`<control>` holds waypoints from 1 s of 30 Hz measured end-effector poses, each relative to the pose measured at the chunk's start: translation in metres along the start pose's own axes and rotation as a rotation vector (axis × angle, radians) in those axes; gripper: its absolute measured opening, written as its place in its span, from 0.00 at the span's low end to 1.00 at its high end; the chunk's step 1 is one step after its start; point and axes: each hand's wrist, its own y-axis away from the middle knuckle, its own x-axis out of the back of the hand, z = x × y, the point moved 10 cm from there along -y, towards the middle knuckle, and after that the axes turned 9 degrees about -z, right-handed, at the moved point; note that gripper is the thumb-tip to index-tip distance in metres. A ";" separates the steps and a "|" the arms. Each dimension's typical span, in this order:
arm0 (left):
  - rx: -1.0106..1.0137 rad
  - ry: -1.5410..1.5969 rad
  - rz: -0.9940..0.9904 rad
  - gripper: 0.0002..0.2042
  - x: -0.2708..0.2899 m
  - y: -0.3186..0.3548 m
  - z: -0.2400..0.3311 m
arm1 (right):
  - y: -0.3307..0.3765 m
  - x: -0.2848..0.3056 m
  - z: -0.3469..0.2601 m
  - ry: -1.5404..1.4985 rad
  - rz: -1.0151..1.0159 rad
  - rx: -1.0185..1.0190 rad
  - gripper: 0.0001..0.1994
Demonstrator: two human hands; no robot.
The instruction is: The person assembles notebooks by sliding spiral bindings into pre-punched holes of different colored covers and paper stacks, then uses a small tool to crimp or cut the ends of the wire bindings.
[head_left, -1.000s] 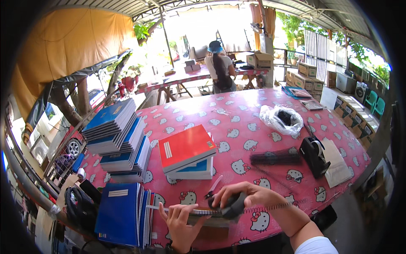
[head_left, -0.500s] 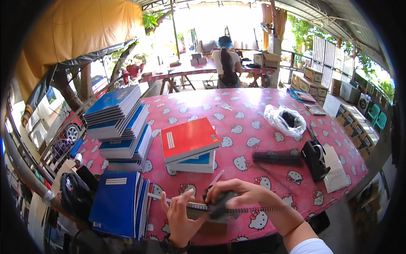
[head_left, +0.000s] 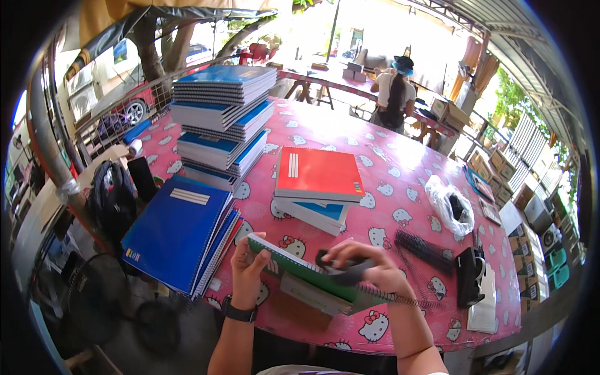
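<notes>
My left hand [head_left: 245, 272], with a dark watch on its wrist, pinches the left end of a green notebook [head_left: 294, 270] between thumb and fingers. The notebook is tilted up on its edge, its bound edge on top. My right hand [head_left: 369, 262] is wrapped round a black hand tool [head_left: 347, 272], blurred by motion, at the right part of that edge. A dark spiral coil [head_left: 422, 304] sticks out past the notebook's right end, beneath my right wrist. Below the notebook's edge a brown block-like thing [head_left: 306, 315] partly shows.
Blue notebooks [head_left: 172, 228] and a tall notebook stack [head_left: 219, 119] stand left. A red notebook [head_left: 320, 172] tops a small pile ahead. To the right lie black coils [head_left: 425, 253], a black device [head_left: 469, 278] and a plastic bag [head_left: 447, 203]. A person [head_left: 395, 94] stands beyond.
My left hand's fingers have gone from spread to gripping the notebook, whose green cover now shows. The right hand keeps the black tool at the bound edge. The whole view has swung left.
</notes>
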 end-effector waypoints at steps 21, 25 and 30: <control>-0.056 -0.047 0.015 0.22 -0.017 -0.005 0.000 | -0.008 0.013 0.012 -0.365 0.124 0.079 0.25; -0.037 -0.031 0.012 0.22 -0.017 -0.006 0.002 | -0.026 0.020 0.043 0.513 -0.051 -0.365 0.26; -0.002 0.076 0.004 0.21 -0.017 -0.006 -0.007 | -0.036 0.010 0.032 0.125 -0.047 -0.170 0.25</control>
